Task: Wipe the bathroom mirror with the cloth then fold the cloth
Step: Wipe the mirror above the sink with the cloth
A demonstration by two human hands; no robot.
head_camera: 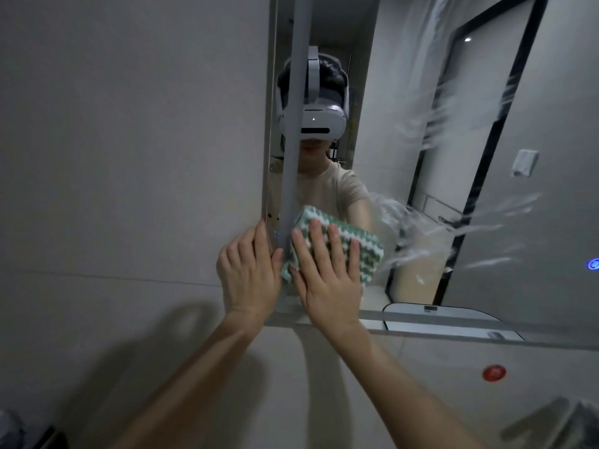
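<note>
The bathroom mirror (486, 163) fills the upper right, with wet streaks across its glass. A green-and-white patterned cloth (363, 251) lies flat against the mirror's lower left corner. My right hand (327, 270) presses it to the glass with straight, spread fingers. My left hand (249, 270) rests at the mirror's left edge, its fingers wrapped over the frame there. A person wearing a white headset shows in the reflection.
A pale tiled wall (129, 157) lies left of and below the mirror. A red round mark (494, 373) sits on the wall at lower right. A blue lit button (593, 264) glows on the mirror's right edge. The reflection shows a black-framed door.
</note>
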